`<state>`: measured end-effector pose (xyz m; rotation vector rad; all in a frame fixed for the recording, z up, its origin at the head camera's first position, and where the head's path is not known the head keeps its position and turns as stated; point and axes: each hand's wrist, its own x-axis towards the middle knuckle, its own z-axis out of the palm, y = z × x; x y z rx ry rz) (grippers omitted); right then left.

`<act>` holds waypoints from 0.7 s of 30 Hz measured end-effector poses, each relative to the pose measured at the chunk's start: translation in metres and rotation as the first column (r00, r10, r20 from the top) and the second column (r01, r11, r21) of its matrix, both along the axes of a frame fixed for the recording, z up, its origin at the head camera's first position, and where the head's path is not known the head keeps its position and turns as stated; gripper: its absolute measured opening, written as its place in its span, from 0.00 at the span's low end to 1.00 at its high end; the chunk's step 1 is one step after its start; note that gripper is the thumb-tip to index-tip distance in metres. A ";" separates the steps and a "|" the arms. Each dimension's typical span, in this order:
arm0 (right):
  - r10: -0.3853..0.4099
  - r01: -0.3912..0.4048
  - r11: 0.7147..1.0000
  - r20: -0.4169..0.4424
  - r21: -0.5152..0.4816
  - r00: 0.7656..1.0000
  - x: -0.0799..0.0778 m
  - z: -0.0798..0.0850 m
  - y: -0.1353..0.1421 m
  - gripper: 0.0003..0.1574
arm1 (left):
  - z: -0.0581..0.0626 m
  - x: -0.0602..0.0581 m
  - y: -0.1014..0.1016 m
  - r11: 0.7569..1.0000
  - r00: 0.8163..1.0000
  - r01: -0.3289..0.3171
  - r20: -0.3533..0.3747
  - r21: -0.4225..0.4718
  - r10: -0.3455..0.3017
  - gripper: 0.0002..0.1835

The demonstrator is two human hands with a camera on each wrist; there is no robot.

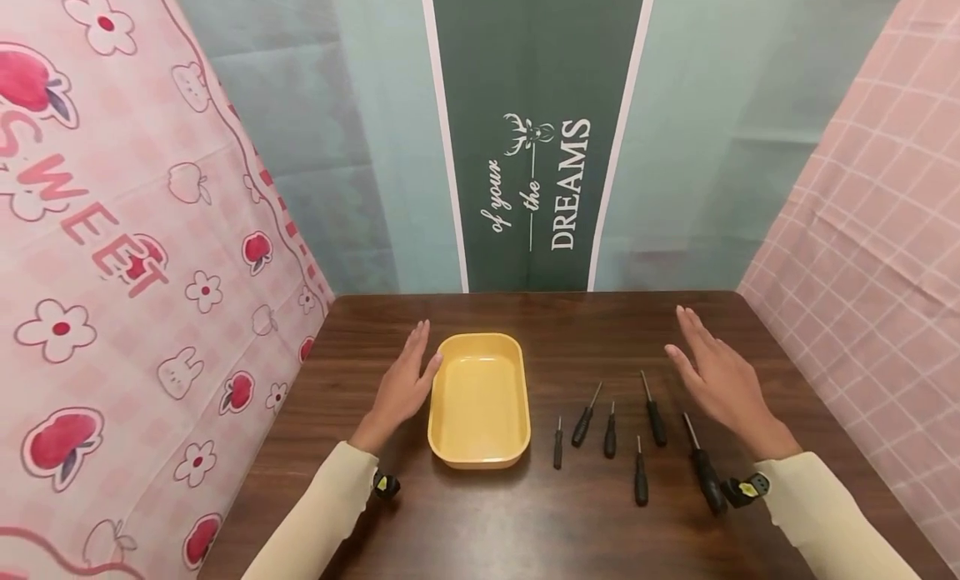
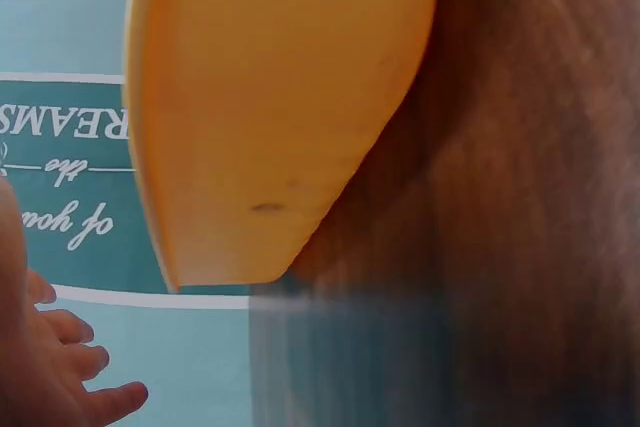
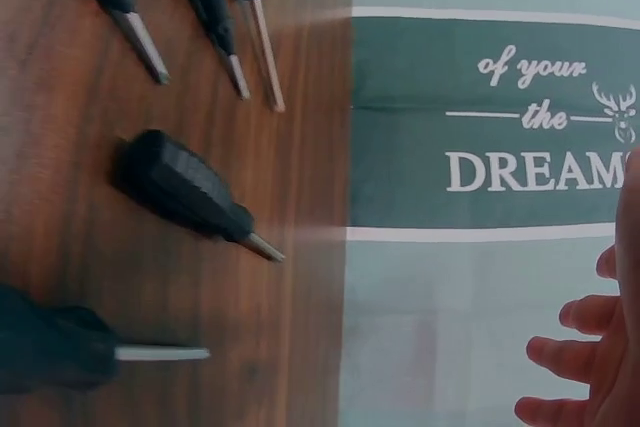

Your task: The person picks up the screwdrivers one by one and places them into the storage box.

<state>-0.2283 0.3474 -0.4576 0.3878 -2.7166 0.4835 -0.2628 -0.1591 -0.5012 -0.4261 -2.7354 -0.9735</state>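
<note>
A yellow rectangular tray (image 1: 480,459) sits on the table, with nothing in it. My left hand (image 1: 403,384) is held just left of it, fingers straight; whether the thumb touches the rim I cannot tell. In the left wrist view the tray's side (image 2: 270,127) fills the middle, and the left hand (image 2: 60,367) shows at the lower left. To the right, my right hand (image 1: 720,384) hovers with straight fingers, holding nothing. Nearest to it lie a large black screwdriver (image 1: 707,476) and a slimmer screwdriver (image 1: 656,417). The right wrist view shows the right hand (image 3: 590,347) apart from the screwdrivers.
Several smaller black screwdrivers, among them one short screwdriver (image 1: 558,447) and one near the front (image 1: 641,480), lie between tray and right hand. The dark wooden table (image 1: 480,530) ends at a green curtain (image 1: 532,80), with pink cloths (image 1: 135,313) at both sides.
</note>
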 end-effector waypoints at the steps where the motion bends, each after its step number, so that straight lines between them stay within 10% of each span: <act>1: -0.002 0.002 1.000 0.012 0.000 1.000 0.001 -0.002 0.001 0.43 | -0.001 0.001 0.002 1.000 1.000 0.000 0.006 -0.004 0.000 0.37; 21: -0.059 0.059 0.998 0.264 0.009 0.963 0.032 -0.031 0.006 0.51 | -0.024 0.022 0.023 1.000 0.999 -0.024 0.038 -0.010 0.024 0.38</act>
